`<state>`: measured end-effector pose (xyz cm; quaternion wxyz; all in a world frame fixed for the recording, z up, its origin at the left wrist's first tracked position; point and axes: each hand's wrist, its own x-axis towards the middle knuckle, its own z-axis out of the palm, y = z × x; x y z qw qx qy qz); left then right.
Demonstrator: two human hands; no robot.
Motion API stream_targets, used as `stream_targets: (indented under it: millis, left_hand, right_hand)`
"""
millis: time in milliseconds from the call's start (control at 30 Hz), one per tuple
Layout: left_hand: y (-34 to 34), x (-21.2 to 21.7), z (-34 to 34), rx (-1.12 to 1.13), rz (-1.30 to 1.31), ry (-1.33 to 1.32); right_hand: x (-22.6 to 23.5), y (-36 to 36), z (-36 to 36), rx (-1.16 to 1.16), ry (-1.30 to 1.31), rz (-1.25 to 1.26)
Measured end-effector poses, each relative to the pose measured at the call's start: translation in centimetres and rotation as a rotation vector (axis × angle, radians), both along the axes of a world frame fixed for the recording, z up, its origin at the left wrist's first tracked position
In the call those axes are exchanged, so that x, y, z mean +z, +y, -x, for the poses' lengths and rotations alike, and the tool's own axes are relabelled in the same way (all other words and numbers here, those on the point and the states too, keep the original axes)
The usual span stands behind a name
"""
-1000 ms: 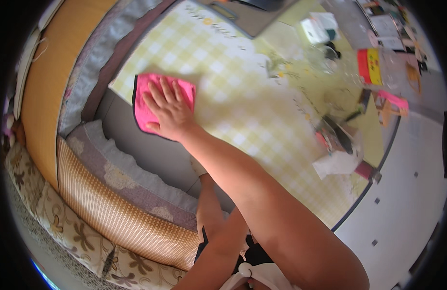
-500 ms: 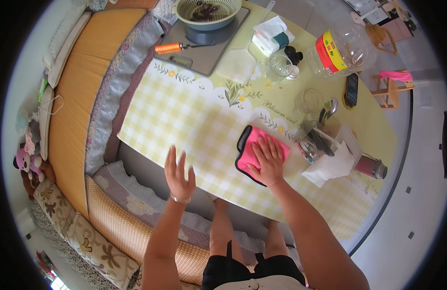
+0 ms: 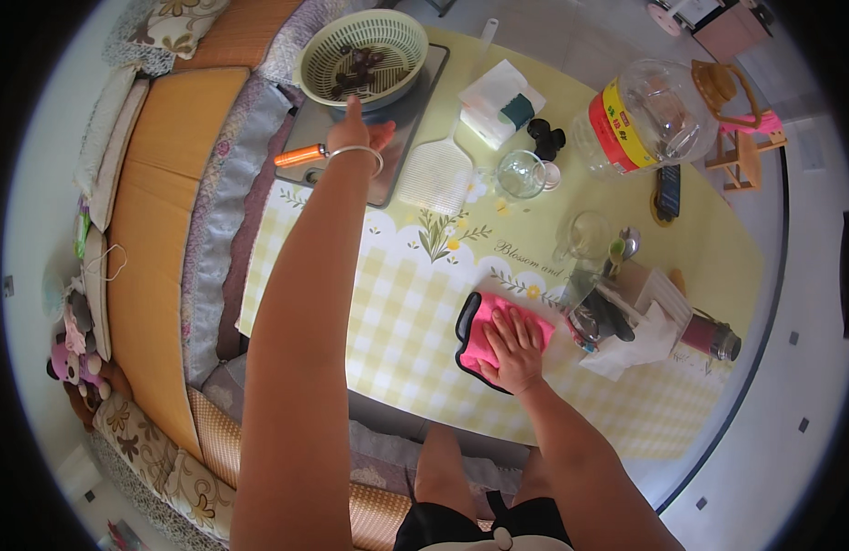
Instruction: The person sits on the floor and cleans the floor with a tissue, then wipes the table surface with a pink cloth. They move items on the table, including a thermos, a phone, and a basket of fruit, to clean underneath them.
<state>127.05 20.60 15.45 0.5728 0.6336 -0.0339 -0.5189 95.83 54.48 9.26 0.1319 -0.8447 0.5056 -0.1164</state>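
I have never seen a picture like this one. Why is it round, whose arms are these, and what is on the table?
The picture comes from a wide fisheye camera worn on a person's head, looking down. That lens makes the picture round and bends straight edges near the rim. The two bare arms rising from the bottom belong to the wearer.

The right hand lies flat on a pink cloth on the table's yellow checked tablecloth. The left hand, with a bracelet at the wrist, reaches far forward to a grey tray that carries a pale green basket and an orange-handled tool; I cannot tell whether it grips anything.

Also on the table are a large clear plastic bottle, a glass jar and a white tissue.
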Motion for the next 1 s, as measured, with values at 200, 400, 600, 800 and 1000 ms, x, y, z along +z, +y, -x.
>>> stream_targets:
  millis: [200,400,600,800,1000]
  left_hand:
    - [-3.4,-2.3,-1.7,0.043,0.152,0.170]
    - [-1.9,-2.2,-1.7,0.150,0.204,0.222]
    - [9.8,-0.2,-2.3,-0.155,0.327,0.189]
    - [25.4,3.7,0.7,-0.199,0.290,0.185]
    - [37.0,5.4,5.2,-0.126,0.152,0.157]
  right_hand:
    - [0.1,0.1,-0.2,-0.004,0.000,-0.006]
    - [-0.1,0.0,-0.3,0.002,0.010,-0.014]
    - [0.1,-0.1,-0.3,0.012,0.010,0.012]
    - [-0.3,0.2,-0.1,0.037,0.006,0.011]
    - [-0.5,0.5,-0.1,0.013,-0.051,0.057]
